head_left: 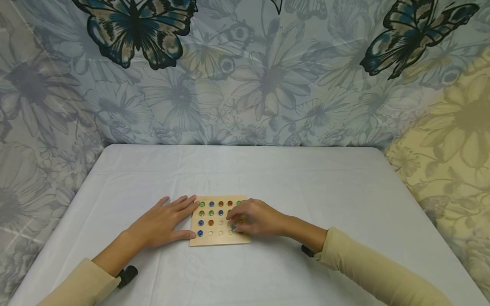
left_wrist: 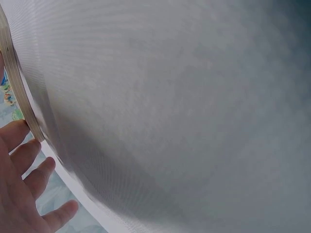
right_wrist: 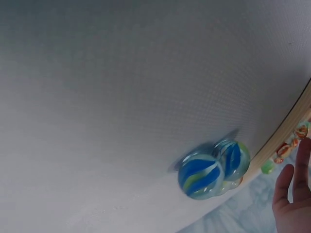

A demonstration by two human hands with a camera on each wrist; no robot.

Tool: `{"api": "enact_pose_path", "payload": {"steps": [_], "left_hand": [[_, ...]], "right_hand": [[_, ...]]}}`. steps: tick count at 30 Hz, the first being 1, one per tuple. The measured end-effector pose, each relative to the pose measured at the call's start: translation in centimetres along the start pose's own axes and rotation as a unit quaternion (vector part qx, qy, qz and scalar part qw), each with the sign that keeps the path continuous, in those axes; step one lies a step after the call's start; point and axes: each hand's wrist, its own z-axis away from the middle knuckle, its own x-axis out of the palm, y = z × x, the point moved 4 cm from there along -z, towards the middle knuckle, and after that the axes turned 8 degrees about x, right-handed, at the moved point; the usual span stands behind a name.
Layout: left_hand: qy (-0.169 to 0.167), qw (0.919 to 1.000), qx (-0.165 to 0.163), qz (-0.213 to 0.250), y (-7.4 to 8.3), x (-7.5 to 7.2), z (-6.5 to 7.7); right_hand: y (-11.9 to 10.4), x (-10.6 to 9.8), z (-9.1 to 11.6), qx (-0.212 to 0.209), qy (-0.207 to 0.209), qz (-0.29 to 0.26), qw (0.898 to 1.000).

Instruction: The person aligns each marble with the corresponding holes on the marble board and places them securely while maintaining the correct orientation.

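Observation:
A square wooden board [head_left: 226, 242] with rows of round hollows lies on the white table; glass marbles [head_left: 212, 213] in green, blue and amber fill many of them. My left hand [head_left: 164, 221] lies spread at the board's left side, thumb and fingertips at its edge. Over the board's right part, my right hand [head_left: 260, 216] pinches a bluish marble [head_left: 233, 228] by its thumb tip and hides several hollows. In the right wrist view, a blue-and-green swirled marble [right_wrist: 200, 175] and another marble [right_wrist: 234, 159] sit close together beside the board, out of sight in the head view.
White cloth [head_left: 287, 178] covers the table around the board. Fabric printed with flowers and butterflies [head_left: 138, 34] hangs behind and at both sides. A black band piece [head_left: 128, 275] shows at the left sleeve, and another [head_left: 307, 250] at the right.

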Motion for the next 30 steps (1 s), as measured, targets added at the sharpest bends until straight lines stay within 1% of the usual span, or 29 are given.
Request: {"api": "enact_pose_path", "payload": {"steps": [3,6,12,18,23,30], "left_hand": [[0.003,1.0000,0.001,0.000,0.0,-0.1,0.0],[0.006,1.0000,0.005,0.001,0.0,-0.1,-0.1],[0.001,1.0000,0.004,0.003,0.1,-0.1,-0.2],[-0.003,1.0000,0.000,0.003,0.0,-0.1,-0.1],[-0.007,1.0000,-0.002,0.001,0.0,0.0,-0.1],[-0.005,1.0000,-0.001,0.001,0.0,-0.1,0.0]], "right_hand": [[-0.2,0.2,-0.2,-0.007,-0.001,0.004,1.000],[-0.3,0.4,-0.4,-0.005,-0.006,0.003,1.000],[-0.4,0.8,-0.5,-0.003,-0.016,0.007,1.000],[-0.2,0.1,-0.3,0.003,-0.009,0.012,1.000],[0.6,-1.1,0.7,0.015,0.017,0.012,1.000],[3.0,-3.0,3.1,0.042,0.042,0.003,0.998]]}}
